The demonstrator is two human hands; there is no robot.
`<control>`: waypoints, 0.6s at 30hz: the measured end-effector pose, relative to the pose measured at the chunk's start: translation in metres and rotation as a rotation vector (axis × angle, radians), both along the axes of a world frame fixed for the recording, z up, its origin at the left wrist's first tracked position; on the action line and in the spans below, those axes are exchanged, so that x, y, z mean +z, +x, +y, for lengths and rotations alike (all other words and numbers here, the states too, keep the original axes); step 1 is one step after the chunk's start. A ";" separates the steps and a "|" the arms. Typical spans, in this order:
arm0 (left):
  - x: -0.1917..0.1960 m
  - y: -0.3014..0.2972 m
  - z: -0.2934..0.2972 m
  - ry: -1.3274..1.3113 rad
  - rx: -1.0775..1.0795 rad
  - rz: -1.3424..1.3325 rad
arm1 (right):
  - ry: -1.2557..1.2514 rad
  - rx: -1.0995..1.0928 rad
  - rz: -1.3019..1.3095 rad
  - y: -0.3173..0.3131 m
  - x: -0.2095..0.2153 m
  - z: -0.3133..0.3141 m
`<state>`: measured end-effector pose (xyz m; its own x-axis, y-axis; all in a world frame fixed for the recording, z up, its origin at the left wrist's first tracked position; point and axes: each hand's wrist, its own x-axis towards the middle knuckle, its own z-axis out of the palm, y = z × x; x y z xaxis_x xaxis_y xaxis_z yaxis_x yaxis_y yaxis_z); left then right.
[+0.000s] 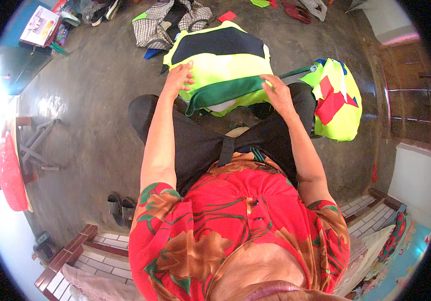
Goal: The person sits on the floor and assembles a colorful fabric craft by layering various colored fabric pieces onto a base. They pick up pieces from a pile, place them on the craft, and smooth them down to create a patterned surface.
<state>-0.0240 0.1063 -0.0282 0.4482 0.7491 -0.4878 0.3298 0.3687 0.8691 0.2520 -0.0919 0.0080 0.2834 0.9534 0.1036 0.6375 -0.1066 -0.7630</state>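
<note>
Single head-worn fisheye view, looking steeply down from above the wearer's floral shirt (200, 236), which lies nearest; the left hand (178, 80) and right hand (277, 94) appear farther off, with floor (90, 125) around and beyond.

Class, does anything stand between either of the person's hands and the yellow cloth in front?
Nothing visible does: the left hand overlaps the yellow cloth at its left side in this view, the right hand at its right, near the green strip.

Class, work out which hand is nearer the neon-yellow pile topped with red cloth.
Right. The right hand is left of the neon-yellow pile, apart from it; the left hand is farther left.
</note>
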 end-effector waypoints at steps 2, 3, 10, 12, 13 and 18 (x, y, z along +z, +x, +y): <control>0.001 0.004 -0.001 0.100 -0.053 0.089 | -0.039 -0.044 -0.089 0.005 -0.013 -0.009; 0.001 0.006 -0.004 0.170 -0.088 0.138 | -0.086 -0.046 -0.178 0.006 -0.019 -0.010; 0.013 0.005 -0.027 0.733 -0.483 0.563 | -0.105 -0.154 -0.386 -0.014 -0.048 0.012; 0.010 0.001 -0.036 0.888 -0.562 0.599 | -0.123 -0.184 -0.387 -0.012 -0.049 0.015; 0.007 0.000 -0.039 0.957 -0.551 0.601 | -0.161 -0.186 -0.379 -0.011 -0.049 0.016; -0.005 0.009 -0.045 1.057 -0.597 0.680 | -0.141 -0.211 -0.367 -0.008 -0.050 0.017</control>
<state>-0.0148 0.0616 -0.0334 0.7333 0.6767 -0.0654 0.6683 -0.6999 0.2521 0.2441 -0.0751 -0.0422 0.4415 0.8909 0.1070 0.8168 -0.3497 -0.4589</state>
